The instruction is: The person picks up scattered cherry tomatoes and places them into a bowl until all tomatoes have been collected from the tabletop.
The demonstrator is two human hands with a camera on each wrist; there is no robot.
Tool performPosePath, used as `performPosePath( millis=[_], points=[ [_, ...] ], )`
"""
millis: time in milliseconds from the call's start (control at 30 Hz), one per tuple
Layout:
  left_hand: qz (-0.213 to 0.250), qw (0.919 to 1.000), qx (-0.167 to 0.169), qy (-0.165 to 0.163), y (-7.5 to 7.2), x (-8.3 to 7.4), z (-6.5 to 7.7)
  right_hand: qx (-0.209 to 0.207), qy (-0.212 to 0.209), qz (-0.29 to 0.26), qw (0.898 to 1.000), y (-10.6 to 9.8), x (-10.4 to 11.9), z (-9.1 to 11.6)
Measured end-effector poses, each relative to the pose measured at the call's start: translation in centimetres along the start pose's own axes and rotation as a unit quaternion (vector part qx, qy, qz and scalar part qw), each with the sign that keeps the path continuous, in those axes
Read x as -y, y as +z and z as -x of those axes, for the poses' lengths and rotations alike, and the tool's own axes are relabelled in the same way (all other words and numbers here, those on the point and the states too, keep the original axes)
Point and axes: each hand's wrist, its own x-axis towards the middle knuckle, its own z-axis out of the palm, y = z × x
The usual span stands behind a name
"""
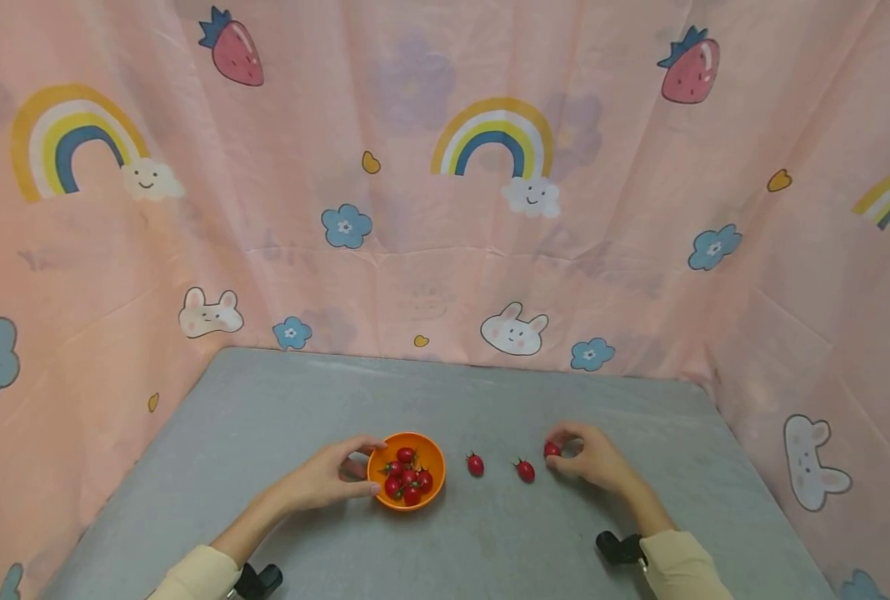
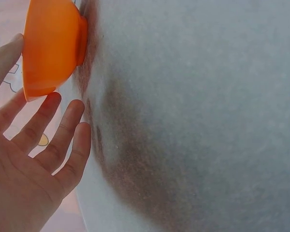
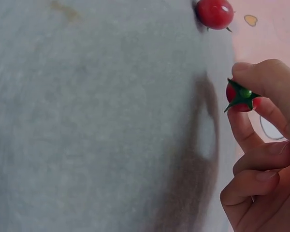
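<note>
An orange bowl (image 1: 437,492) stands on the table with several red cherry tomatoes (image 1: 409,477) inside. My left hand (image 1: 336,477) holds it from the left, thumb and index finger at opposite parts of the rim. In the left wrist view the other fingers (image 2: 70,123) spread beneath the bowl's side (image 2: 50,43). Off to the right, my right hand (image 1: 595,460) pinches a cherry tomato (image 3: 238,96) with a green stem cap between thumb and fingertips. Two more tomatoes lie between bowl and right hand, one nearer the bowl (image 1: 475,465), another nearer the hand (image 1: 524,471).
A grey cloth-like surface covers the table (image 1: 505,550). Pink printed curtains (image 1: 415,283) rise along its back and both sides. Black wrist mounts sit at the left cuff (image 1: 257,581) and the right cuff (image 1: 617,548).
</note>
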Motion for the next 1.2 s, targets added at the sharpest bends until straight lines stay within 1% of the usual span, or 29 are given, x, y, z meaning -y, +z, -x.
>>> performPosePath(
  millis=[233, 333, 433, 567, 767, 1067, 1200],
  points=[
    [-0.006, 1.0000, -0.001, 0.000, 0.0, -0.1, 0.0, -0.022, 0.003, -0.007, 1.000, 0.0, 0.5, 0.0],
    [-0.006, 1.0000, -0.001, 0.001, 0.0, -0.1, 0.0, -0.026, -0.001, -0.007, 1.000, 0.0, 1.0, -0.2],
    [-0.004, 1.0000, -0.002, -0.001, 0.0, -0.1, 0.0, -0.026, 0.005, -0.014, 1.000, 0.2, 1.6, -0.5],
    [-0.001, 1.0000, -0.003, -0.001, 0.1, -0.1, 0.0, -0.022, 0.015, -0.019, 0.999, 0.7, 2.5, -0.9],
    [0.002, 1.0000, -0.003, 0.000, 0.1, -0.2, 0.1, -0.015, 0.015, -0.024, 0.999, 1.7, 3.9, -1.7],
    [-0.006, 0.9999, -0.008, -0.005, 0.0, -0.2, 0.1, 0.000, -0.004, -0.021, 1.000, 3.4, 5.6, -3.0],
    [-0.007, 0.9999, -0.008, -0.004, 0.0, -0.2, 0.1, 0.008, -0.004, -0.024, 1.000, 4.0, 6.2, -3.5]
  ],
)
